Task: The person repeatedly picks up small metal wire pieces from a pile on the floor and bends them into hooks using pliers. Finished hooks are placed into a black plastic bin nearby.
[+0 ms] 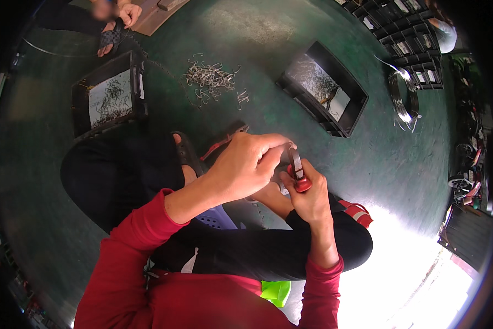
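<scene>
My right hand (313, 194) is wrapped round a pair of red-handled pliers (299, 174), whose dark jaws point up and away from me. Thumb and forefinger of my left hand (249, 164) are pinched together right at the tip of the jaws. Whatever sits between those fingers is too small to make out. On the floor just beyond my left wrist lies a red-handled tool (218, 147), partly covered by that hand. Farther off is a loose pile of bent wire hooks (209, 78), with a few more hooks (242, 98) beside it.
A black crate (81, 109) with thin dark pieces on a white liner stands to the left; a similar crate (357, 107) stands to the right. Beyond that lie a wire coil (405, 101) and stacked black crates (405, 41). Another person's hand (129, 13) shows at the far left.
</scene>
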A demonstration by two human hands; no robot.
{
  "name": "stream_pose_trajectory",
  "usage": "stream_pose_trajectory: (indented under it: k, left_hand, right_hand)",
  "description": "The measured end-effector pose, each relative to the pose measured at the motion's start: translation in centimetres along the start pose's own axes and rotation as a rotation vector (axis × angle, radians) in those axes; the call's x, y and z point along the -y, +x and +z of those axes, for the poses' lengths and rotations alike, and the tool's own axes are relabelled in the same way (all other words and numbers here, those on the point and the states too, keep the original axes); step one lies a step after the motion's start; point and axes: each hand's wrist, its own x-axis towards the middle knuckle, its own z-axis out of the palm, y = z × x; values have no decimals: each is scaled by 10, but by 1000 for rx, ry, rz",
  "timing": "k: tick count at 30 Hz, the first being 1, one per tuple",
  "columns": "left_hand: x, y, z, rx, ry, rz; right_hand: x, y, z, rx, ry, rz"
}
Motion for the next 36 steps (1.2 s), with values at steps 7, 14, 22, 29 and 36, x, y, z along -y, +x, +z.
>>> stream_pose_trajectory:
  k: [7, 14, 22, 29, 36]
  left_hand:
    - [-1, -3, 8, -57, -9, 23]
    - [-3, -5, 14, -101, -100, -22]
    - [-2, -6, 14, -111, -89, -49]
    - [-3, 3, 3, -18, -80, -20]
    - [4, 17, -6, -154, -405, -124]
  right_hand:
    - [-3, -1, 7, -120, -70, -62]
    - [-6, 2, 12, -180, -110, -46]
    - [-3, 4, 17, -240, -134, -75]
    - [0, 4, -2, -10, 31, 13]
    - [-11, -1, -16, 361, 435, 233]
